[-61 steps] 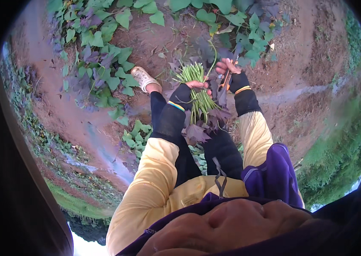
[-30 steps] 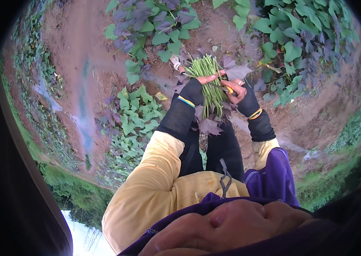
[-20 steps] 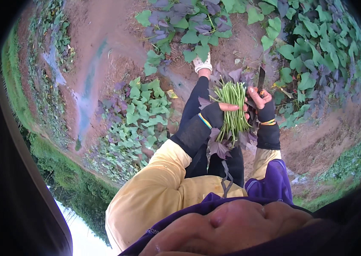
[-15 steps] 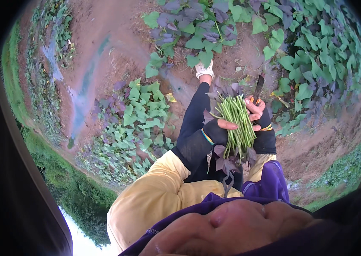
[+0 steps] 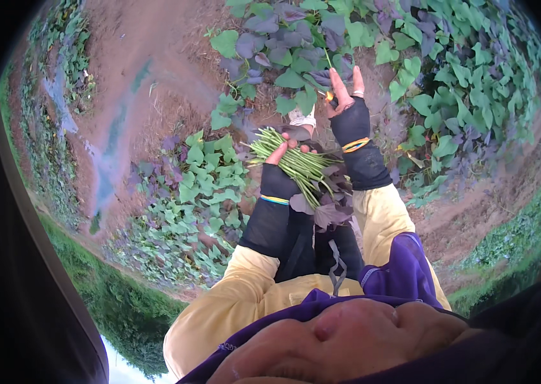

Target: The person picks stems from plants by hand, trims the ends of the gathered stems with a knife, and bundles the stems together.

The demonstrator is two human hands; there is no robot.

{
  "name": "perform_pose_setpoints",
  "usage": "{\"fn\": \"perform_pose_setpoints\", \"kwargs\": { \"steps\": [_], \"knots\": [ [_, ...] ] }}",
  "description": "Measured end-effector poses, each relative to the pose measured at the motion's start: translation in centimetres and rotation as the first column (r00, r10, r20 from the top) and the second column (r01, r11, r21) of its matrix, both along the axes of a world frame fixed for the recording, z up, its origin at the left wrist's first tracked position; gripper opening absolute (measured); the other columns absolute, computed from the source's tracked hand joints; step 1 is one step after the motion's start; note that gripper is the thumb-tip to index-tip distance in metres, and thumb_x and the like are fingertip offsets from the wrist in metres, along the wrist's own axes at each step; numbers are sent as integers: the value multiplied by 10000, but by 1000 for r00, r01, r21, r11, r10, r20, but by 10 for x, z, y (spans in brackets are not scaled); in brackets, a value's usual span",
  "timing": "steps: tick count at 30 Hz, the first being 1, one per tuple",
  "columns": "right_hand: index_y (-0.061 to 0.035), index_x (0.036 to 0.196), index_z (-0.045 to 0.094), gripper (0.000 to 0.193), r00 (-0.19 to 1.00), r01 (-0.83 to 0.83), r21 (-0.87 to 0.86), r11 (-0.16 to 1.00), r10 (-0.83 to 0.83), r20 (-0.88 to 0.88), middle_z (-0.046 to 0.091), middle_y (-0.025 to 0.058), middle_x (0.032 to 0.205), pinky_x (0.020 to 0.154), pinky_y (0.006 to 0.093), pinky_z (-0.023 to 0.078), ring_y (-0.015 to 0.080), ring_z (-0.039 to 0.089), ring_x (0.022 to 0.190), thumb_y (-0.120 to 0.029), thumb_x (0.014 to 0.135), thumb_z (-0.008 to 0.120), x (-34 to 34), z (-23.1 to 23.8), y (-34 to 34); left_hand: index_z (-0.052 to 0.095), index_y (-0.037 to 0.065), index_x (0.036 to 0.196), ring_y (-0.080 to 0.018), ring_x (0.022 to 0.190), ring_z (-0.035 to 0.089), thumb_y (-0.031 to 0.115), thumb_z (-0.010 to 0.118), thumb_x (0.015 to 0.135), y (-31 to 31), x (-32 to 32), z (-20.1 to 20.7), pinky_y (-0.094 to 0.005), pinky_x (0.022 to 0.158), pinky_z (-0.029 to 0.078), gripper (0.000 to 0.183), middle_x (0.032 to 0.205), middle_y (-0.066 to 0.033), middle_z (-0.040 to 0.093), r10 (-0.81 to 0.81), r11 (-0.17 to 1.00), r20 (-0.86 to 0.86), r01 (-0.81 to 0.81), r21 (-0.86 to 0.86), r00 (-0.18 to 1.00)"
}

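My left hand (image 5: pixel 284 160), in a dark fingerless sleeve with a coloured band, is closed round a thick bunch of green leaf stems (image 5: pixel 302 168). Purple leaves (image 5: pixel 331 214) hang from the lower right end of the bunch. Farther forward and to the right, my right hand (image 5: pixel 347 105) reaches to the edge of the leafy vines. Two of its fingers point up, close to a thin upright green stem (image 5: pixel 328 59). The orange handle of a small knife (image 5: pixel 329 96) shows at its palm side; the blade is hardly visible.
Green and purple vines (image 5: pixel 469 96) spread ahead and to the right. A lower leafy patch (image 5: pixel 209 169) grows at the left, beside bare brown soil (image 5: pixel 174 38) with a bluish strip (image 5: pixel 113 147). My foot in a white shoe (image 5: pixel 302 117) stands just beyond the bunch.
My right hand has left the bunch and moved forward to the vines with the knife. My left hand has shifted left, and the bunch has tipped from near upright to slanting.
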State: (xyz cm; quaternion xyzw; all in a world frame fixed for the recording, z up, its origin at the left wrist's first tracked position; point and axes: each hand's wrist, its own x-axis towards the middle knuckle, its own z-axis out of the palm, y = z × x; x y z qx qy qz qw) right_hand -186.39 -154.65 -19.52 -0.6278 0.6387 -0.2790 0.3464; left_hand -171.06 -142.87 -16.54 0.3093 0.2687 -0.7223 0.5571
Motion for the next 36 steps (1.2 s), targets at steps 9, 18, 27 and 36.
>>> {"fn": "perform_pose_setpoints", "kwargs": {
  "steps": [9,18,27,36],
  "knots": [
    [-49,939,640,200,966,-127,163,978,84,243,604,114,829,690,344,475,277,604,771,-14,744,660,15,-13,12,608,78,1021,-170,826,607,313,661,878,-112,-2,-75,-335,748,508,280,904,-46,618,-491,871,444,437,224,750],
    [-88,1172,554,403,996,83,299,951,-90,11,623,182,1015,734,376,509,299,642,887,-304,849,661,-16,-20,-84,515,103,1238,-236,896,616,5,548,837,-158,25,-96,-366,752,529,414,984,-77,593,-437,899,415,407,163,798],
    [-149,1120,624,336,808,-202,562,802,461,-367,668,137,1029,798,466,501,334,645,941,-331,903,444,3,-177,-173,469,97,1246,-295,951,614,20,503,849,-151,16,-103,-525,881,510,406,1004,-73,556,-414,910,330,392,132,848],
    [-107,1055,651,353,878,-144,342,928,280,-389,683,115,946,752,418,512,289,664,867,-380,840,591,-113,-182,-133,484,128,1270,-287,989,578,54,465,895,-110,-18,-81,-558,963,460,383,1003,-14,557,-286,958,132,287,7,949]
  ]
}}
